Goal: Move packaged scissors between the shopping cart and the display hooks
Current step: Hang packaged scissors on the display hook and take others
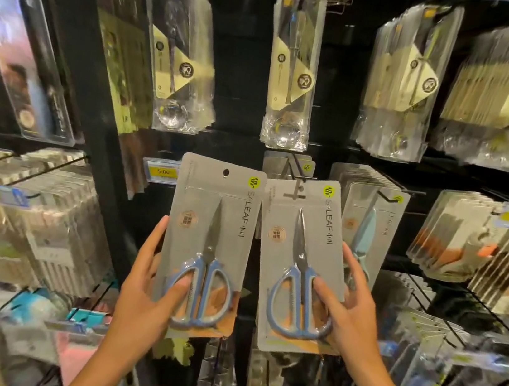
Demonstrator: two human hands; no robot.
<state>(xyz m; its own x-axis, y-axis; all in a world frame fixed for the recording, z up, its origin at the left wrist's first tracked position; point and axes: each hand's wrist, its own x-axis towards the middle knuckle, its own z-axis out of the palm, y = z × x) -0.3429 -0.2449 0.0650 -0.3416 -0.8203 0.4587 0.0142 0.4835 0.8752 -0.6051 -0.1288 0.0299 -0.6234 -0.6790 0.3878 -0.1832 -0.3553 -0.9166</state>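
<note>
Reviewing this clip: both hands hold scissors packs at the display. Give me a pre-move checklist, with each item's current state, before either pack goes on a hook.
1. Left hand holds the left pack firmly: ok, thumb on the front, fingers behind.
2. Right hand holds the right pack firmly: ok, same hold.
3. Left pack's hang hole is unobstructed: ok, open and visible.
4. Right pack's hang slot lined up with the hook: cannot tell; the hook sits just above it.
5. Hook has room: cannot tell; packs already hang behind.
6. The two packs are apart: ok, narrow gap between them.
</note>
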